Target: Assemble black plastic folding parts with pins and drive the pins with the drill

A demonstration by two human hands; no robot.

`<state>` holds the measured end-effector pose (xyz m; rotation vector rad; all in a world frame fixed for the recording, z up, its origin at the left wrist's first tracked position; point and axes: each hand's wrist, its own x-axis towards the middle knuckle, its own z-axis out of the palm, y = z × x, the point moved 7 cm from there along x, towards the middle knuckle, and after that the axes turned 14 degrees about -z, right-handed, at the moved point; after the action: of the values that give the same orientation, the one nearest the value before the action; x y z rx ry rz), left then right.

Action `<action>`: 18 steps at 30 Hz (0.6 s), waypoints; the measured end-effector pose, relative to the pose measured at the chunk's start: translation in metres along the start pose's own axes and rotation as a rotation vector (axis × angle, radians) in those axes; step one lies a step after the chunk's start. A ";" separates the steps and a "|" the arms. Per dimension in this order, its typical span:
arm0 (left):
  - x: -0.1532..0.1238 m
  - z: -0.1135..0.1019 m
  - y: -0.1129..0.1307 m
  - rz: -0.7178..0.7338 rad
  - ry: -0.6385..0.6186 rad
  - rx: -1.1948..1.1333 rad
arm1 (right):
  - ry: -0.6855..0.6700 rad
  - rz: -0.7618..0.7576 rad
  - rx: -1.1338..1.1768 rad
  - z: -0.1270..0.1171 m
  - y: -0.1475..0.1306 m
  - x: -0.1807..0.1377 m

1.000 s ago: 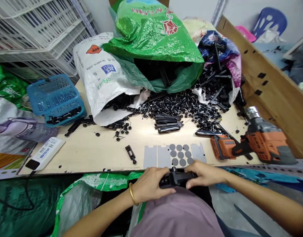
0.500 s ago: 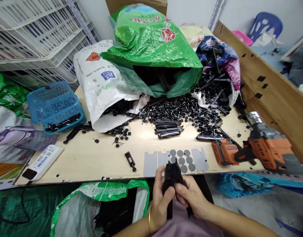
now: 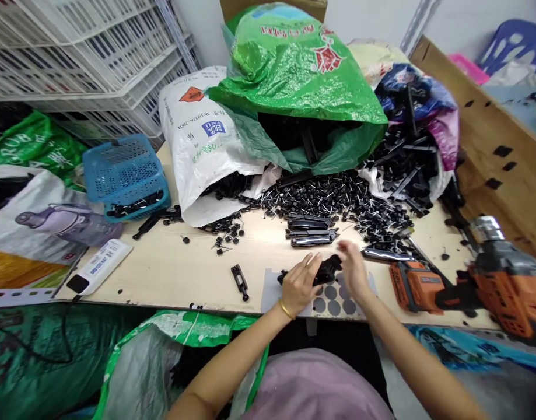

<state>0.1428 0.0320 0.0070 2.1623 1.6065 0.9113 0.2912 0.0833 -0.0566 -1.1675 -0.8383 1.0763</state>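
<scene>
My left hand (image 3: 299,286) is closed over a black plastic part (image 3: 329,270), pressing it down on grey sheets by the table's front edge. The fingers hide its left end. Just beyond the part's right end is my right hand (image 3: 356,274), its fingers slightly blurred and parted, with nothing visible in them. Grey discs (image 3: 333,307) lie below the part. Behind it is a short stack of long black plastic pieces (image 3: 310,230). A smaller black linked piece (image 3: 240,282) lies by itself to the left.
A heap of black-headed pins (image 3: 333,195) spreads before a green sack (image 3: 302,76) and a white sack (image 3: 206,134). An orange cordless drill (image 3: 508,280) lies at right. A blue basket (image 3: 123,169), purple bottle (image 3: 70,224) and white device (image 3: 99,268) are at left.
Both hands have moved forward from the table's front edge, and the black plastic part is now down on the grey sheets. My right hand has let go of it. The view has shifted.
</scene>
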 end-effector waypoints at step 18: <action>0.041 0.066 -0.023 0.011 -0.309 0.422 | -0.785 -0.885 -1.415 0.216 -0.028 0.201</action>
<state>0.1753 0.0861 -0.0433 2.4330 1.7427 0.2271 0.1552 0.3373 0.0135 -1.1375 -2.6663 -0.0179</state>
